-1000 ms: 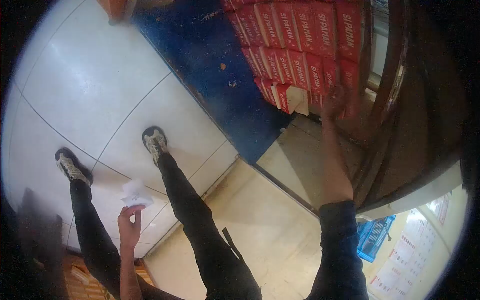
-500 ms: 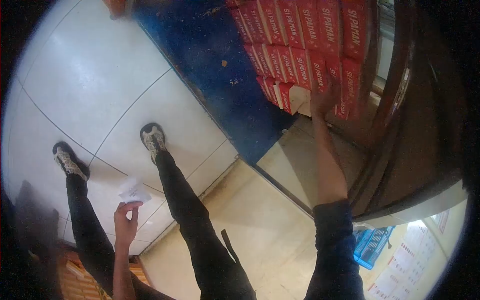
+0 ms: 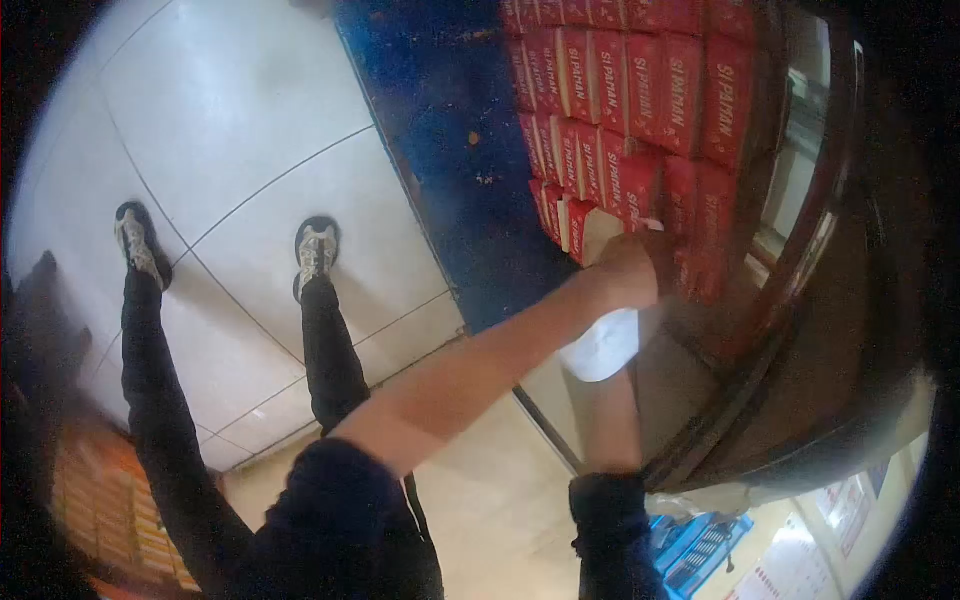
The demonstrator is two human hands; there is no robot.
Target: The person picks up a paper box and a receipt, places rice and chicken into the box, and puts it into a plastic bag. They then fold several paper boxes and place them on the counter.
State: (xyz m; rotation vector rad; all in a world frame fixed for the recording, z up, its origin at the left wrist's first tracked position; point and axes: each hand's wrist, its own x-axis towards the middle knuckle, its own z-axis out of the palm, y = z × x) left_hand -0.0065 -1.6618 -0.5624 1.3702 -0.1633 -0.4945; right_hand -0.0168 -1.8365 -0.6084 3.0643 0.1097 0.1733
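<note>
My left arm reaches across to the right, and my left hand [image 3: 635, 270] is in front of the stacked red boxes [image 3: 675, 90] printed "SI PAMAN". Below this hand hangs a white slip of paper [image 3: 602, 345], which seems to be in its closed fingers, though they are dark and blurred. My right forearm [image 3: 610, 420] comes up from below, behind the paper. My right hand is mostly hidden by the left one, close to the lower boxes, so its fingers cannot be made out. A pale, bare box side [image 3: 600, 232] shows beside the hands.
A dark blue panel [image 3: 430, 150] runs along the left of the boxes. White floor tiles [image 3: 230, 100] lie under my shoes. At the right is a dark curved edge [image 3: 800, 330]. A blue basket [image 3: 695, 555] and printed sheets [image 3: 790, 570] are at lower right, orange packs [image 3: 110, 500] at lower left.
My left hand has swung from over the floor at lower left to the boxes, bringing the paper with it. My right hand is now largely covered. The view has shifted slightly.
</note>
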